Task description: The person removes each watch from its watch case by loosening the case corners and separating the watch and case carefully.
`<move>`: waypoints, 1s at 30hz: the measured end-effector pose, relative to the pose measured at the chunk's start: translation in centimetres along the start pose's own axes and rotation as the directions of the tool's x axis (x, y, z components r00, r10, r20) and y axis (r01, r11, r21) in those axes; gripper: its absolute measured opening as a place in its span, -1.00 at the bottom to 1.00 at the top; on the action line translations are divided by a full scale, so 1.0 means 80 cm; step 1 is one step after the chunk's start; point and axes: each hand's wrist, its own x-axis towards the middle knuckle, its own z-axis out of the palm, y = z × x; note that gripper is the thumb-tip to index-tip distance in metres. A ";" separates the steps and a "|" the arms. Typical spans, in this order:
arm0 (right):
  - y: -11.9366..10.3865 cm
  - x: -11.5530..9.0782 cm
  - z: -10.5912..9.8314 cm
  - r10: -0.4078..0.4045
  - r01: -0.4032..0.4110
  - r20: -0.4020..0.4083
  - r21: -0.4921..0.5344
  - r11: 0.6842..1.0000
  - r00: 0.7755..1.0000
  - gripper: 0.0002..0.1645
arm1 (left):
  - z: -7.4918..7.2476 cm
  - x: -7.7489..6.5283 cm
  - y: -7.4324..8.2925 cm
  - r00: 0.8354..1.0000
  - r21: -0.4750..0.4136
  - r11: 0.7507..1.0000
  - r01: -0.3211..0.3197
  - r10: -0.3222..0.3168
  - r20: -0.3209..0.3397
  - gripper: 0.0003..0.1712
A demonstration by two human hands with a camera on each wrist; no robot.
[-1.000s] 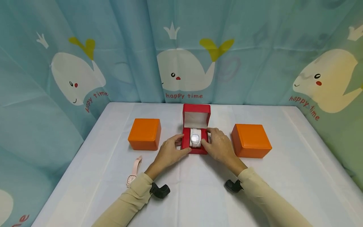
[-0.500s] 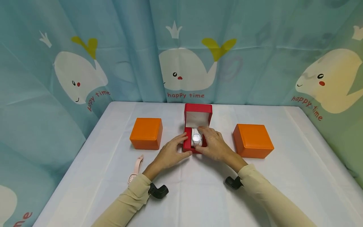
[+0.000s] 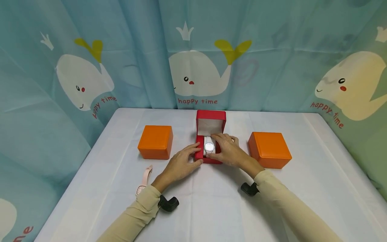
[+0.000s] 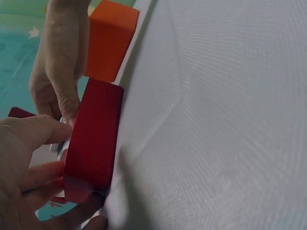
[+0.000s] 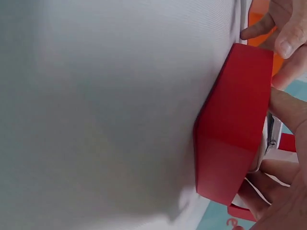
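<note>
A red watch box [image 3: 213, 161] stands at the back middle of the table, its lid [image 3: 210, 115] raised on a pale lining. Inside lies a white watch [image 3: 209, 147] wrapped round its cushion, dial up. My right hand [image 3: 231, 151] reaches over the box and grips the watch, thumb at its near end and fingers at its far end. With thumb at the front corner and fingers along the side, my left hand [image 3: 179, 164] holds the box's left part. Seen from the left wrist, the box's red front wall [image 4: 96, 134] rests on the cloth.
Two closed orange boxes flank the red one, the left orange box [image 3: 155, 142] and the right orange box [image 3: 269, 149]. A pink watch [image 3: 146, 176] lies beside my left forearm, partly behind the sleeve. A whale-print curtain [image 3: 199, 74] hangs behind the white table.
My right hand has moved left from the box's right edge onto the white watch. The left hand has stayed at the box's left side.
</note>
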 end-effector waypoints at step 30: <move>0.009 0.005 0.006 -0.080 0.095 -0.094 0.167 0.981 0.992 -0.10 | 0.006 -0.001 0.002 1.000 0.089 0.996 -0.014 0.014 0.000 -0.45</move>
